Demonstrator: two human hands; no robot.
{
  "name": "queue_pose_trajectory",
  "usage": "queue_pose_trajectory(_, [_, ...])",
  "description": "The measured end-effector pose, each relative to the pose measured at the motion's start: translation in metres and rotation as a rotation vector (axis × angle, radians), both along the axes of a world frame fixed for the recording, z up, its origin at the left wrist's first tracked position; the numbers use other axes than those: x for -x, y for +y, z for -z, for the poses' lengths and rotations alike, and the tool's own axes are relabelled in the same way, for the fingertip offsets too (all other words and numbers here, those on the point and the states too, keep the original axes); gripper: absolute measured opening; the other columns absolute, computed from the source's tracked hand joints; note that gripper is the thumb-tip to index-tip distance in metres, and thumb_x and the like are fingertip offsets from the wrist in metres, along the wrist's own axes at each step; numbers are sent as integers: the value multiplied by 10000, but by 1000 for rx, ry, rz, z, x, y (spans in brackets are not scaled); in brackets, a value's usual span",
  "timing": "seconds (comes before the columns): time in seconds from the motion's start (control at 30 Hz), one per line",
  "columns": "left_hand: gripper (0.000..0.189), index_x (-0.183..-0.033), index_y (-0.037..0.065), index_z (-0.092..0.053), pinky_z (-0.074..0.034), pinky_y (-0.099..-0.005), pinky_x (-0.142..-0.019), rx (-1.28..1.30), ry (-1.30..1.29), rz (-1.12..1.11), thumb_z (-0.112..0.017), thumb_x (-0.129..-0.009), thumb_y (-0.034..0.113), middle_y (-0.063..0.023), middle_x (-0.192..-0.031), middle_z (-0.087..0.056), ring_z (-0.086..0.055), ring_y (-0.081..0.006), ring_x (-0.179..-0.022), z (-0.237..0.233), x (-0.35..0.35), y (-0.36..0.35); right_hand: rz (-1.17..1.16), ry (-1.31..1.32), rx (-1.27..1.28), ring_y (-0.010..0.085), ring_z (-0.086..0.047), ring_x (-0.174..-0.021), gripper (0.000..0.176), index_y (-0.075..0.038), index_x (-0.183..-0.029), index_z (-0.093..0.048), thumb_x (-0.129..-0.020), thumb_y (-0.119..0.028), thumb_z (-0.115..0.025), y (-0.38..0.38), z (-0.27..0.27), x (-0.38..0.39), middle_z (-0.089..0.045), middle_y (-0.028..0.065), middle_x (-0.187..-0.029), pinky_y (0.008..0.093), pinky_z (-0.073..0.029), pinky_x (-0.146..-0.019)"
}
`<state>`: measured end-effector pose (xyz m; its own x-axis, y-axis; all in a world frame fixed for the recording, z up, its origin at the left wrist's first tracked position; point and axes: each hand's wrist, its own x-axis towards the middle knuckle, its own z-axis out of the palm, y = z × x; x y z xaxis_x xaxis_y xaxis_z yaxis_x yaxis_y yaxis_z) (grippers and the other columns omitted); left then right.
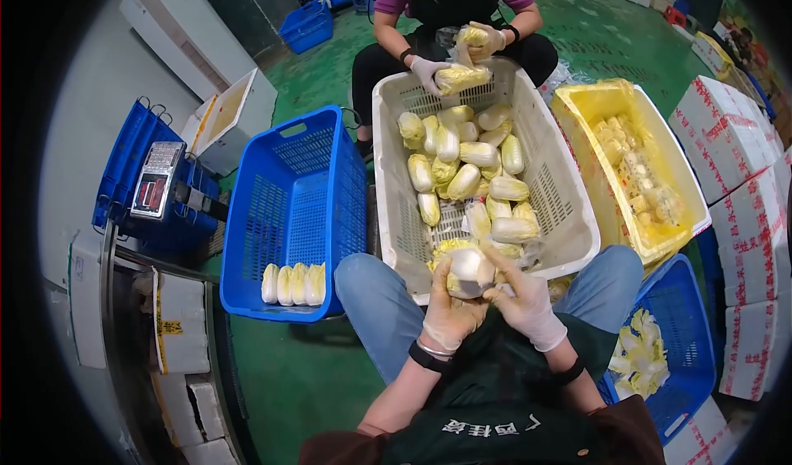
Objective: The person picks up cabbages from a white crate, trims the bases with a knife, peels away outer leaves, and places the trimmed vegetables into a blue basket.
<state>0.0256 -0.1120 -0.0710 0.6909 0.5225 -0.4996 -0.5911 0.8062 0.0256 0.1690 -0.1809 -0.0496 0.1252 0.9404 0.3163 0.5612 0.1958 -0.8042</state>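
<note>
A pale baby napa cabbage [467, 265] is held over the near rim of the white crate [572, 254], its white base toward my right hand. My gloved left hand [452, 310] wraps around its left side and underside. My gloved right hand [526, 298] has its thumb and fingers closed on the right side of the base. Just beyond my hands, several baby napa cabbages [464, 182] lie loose in the crate. Something clear like plastic film [528, 252] sits near the crate's front right corner.
On the left stands a blue crate [232, 242] with a row of cabbages [294, 284]. A digital scale [157, 180] is beyond it. To the right are a yellow-lined foam box [676, 234] and a blue basket of leaves [640, 354]. Opposite, a co-worker's gloved hands [427, 74] hold cabbages.
</note>
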Motion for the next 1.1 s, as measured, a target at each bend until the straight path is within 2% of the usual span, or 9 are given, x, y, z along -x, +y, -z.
queue_pose_trajectory(0.17, [550,-1243,148,-530,-489,-419,-919,1,110,-89,-737,-784,369,-44,-1206,-589,-565,-241,-1101,-23,8,-11,446,713,82,88,-479,-634,599,-49,-1433,-380,-861,-42,-559,0,42,-45,-487,-1,-711,248,-477,-684])
queue_pose_trajectory(0.3, [546,-1233,144,-541,-493,-417,-913,84,6,-100,-745,-779,369,-47,-1190,-596,-578,-237,-1074,-8,6,-4,197,486,128,86,-491,-635,630,-52,-1438,-370,-852,-66,-600,-16,17,-15,-499,-17,-680,234,-454,-667])
queue_pose_trajectory(0.4, [539,-1213,132,-563,-500,-407,-900,119,-25,-96,-758,-768,367,-59,-1167,-604,-586,-255,-1039,-9,5,-5,74,118,49,218,-591,-632,653,-59,-1401,-420,-808,-133,-683,-14,-11,4,-577,105,-685,312,-479,-647])
queue_pose_trajectory(0.5, [532,-1195,125,-581,-499,-409,-901,128,-133,-16,-771,-756,356,-66,-1147,-611,-590,-270,-1012,-11,9,-7,114,239,74,259,-592,-620,631,-60,-1379,-453,-799,-135,-689,-8,-2,5,-567,117,-677,320,-482,-638])
queue_pose_trajectory(0.6, [529,-1189,127,-588,-491,-420,-913,333,-216,-63,-781,-744,339,-67,-1162,-605,-578,-275,-1033,-12,21,-5,373,504,127,202,-613,-914,449,-14,-1345,-472,-910,-101,-547,-3,62,-26,-648,130,-1013,315,-470,-811])
queue_pose_trajectory(0.67, [585,-1270,183,-520,-472,-430,-954,128,-212,-63,-770,-761,327,-55,-1245,-572,-555,-265,-1122,-28,37,-2,692,726,101,97,-508,-793,391,-63,-1348,-478,-972,-170,-465,4,80,-51,-574,48,-1110,224,-448,-699])
queue_pose_trajectory(0.73, [610,-1280,122,-519,-468,-452,-960,3,-192,-140,-771,-752,298,-65,-1245,-569,-533,-281,-1152,-56,71,11,672,893,122,-8,-260,-512,342,-127,-1319,-516,-987,-187,-457,0,81,-60,-408,-82,-692,163,-206,-425])
queue_pose_trajectory(0.97, [531,-1337,39,-435,-446,-462,-1001,-719,456,-325,-645,-861,145,-127,-1266,-557,-551,-271,-1167,-104,224,132,532,778,253,-14,-259,-486,351,-78,-1295,-550,-999,-251,-473,17,96,-67,-370,-95,-675,160,-203,-405])
queue_pose_trajectory(1.1, [510,-1194,29,-572,-546,-353,-791,-872,1024,-202,-763,-749,187,-89,-1054,-667,-667,-213,-917,-31,295,227,555,636,340,-12,-272,-487,365,-97,-1288,-561,-986,-288,-489,38,105,-68,-374,-98,-671,155,-210,-406])
